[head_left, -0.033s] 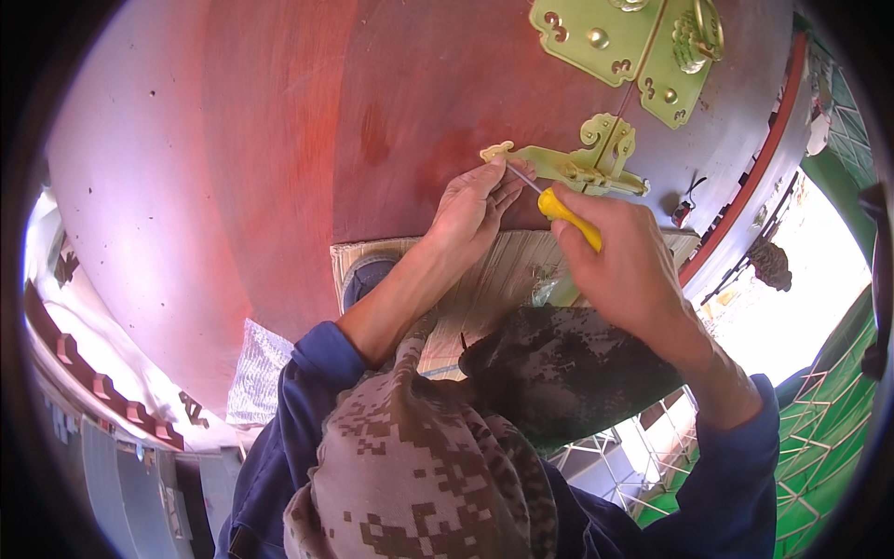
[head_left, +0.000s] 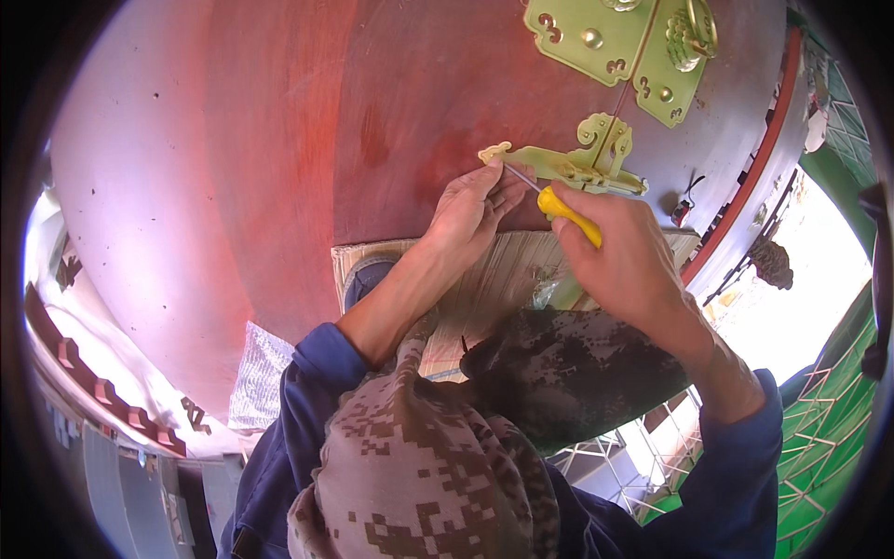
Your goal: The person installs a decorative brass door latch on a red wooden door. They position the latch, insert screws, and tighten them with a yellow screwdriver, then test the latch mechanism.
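Observation:
A brass-coloured latch with scrolled ends lies against a reddish-brown door panel. My right hand is closed round the yellow handle of a screwdriver, whose thin shaft slants up and left to the latch's narrow left end. There my left hand has its thumb and fingers drawn together around the screwdriver's tip. Whatever they pinch at that point is hidden. Farther up, a larger pair of ornate brass plates with a ring handle is fixed across the panel seam.
Below the latch stands a sheet of cardboard, with a dark shoe by its left end. Silvery bubble wrap lies at lower left. My knee in camouflage trousers fills the near middle. A red strip and green netting are on the right.

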Tool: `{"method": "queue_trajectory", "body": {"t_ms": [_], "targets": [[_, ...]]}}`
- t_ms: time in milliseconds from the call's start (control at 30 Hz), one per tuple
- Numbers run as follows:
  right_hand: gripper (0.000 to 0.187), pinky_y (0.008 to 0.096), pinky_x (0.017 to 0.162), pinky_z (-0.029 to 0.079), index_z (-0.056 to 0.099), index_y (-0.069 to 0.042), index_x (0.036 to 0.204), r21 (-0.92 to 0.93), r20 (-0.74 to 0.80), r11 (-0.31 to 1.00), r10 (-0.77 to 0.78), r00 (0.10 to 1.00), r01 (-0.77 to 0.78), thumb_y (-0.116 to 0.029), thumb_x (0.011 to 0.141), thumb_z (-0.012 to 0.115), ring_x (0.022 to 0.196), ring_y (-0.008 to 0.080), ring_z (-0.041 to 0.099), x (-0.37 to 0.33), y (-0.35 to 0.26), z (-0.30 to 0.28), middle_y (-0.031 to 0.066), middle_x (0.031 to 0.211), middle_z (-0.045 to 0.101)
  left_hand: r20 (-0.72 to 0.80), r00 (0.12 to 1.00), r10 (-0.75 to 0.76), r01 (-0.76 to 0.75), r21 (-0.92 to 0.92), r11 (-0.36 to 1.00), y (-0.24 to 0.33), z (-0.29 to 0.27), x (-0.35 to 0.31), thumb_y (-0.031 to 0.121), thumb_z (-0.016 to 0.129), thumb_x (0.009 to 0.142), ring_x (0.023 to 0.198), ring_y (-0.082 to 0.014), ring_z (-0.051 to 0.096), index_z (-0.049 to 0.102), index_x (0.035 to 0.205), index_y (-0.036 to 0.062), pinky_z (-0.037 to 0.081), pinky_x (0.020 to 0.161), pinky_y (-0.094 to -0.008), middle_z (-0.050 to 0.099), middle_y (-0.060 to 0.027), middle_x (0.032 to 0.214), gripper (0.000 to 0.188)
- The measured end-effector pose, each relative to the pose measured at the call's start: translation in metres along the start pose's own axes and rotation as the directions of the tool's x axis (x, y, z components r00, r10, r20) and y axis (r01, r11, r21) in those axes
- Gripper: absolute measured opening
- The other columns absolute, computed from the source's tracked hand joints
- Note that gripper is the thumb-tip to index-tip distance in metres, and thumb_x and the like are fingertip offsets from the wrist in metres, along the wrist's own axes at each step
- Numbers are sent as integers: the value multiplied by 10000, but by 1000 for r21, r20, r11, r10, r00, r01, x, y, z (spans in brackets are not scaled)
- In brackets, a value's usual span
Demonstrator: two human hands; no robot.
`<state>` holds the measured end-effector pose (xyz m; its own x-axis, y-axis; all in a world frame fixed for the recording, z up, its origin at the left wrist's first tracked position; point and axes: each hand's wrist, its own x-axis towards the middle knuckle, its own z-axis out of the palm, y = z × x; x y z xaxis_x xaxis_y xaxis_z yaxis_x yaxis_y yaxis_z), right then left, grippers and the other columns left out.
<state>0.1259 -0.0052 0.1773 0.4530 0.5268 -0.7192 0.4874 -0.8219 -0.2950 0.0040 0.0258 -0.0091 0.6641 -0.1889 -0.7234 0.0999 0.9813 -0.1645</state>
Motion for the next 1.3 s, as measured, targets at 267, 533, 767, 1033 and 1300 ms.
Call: {"method": "queue_trajectory", "body": {"t_ms": [267,533,767,1033,1300], "targets": [[443,364,864,516,604,14,1397,12,-27,980,199,980,-199,-97,969,628,923,241,692,-116,54,-47,185,1041,724,669,448,593,-397,744,-538,16,-15,2,79,677,935,810,-334,662,647,1078,88,556,690,-436,620,-123,991,146],[450,361,911,516,607,9,1397,349,-75,930,153,985,-118,-83,957,640,973,260,700,-231,203,51,207,1104,727,854,447,266,-262,409,-874,26,-11,15,87,636,963,879,-355,672,628,1038,53,563,732,-468,613,-127,1005,83],[447,338,1000,509,609,-1,1399,767,-17,642,31,999,-7,-71,960,664,1175,262,692,-243,245,172,198,1254,716,787,609,94,-154,234,-960,34,2,16,113,630,987,826,-361,672,621,1022,60,575,700,-468,621,-129,972,64],[474,318,1069,460,557,-4,1455,962,28,273,-125,992,7,-100,1000,646,1243,198,628,-220,244,257,172,1347,679,691,685,-230,-195,-131,-972,60,19,10,115,669,972,719,-316,664,650,1030,56,587,652,-419,627,-94,946,85],[501,324,1110,417,539,4,1466,962,268,126,-259,928,-242,-215,1023,620,1278,224,600,-210,231,283,178,1359,672,774,611,164,31,183,-983,21,8,11,74,659,959,733,-317,670,639,961,26,546,634,-404,659,-118,907,52]]}}
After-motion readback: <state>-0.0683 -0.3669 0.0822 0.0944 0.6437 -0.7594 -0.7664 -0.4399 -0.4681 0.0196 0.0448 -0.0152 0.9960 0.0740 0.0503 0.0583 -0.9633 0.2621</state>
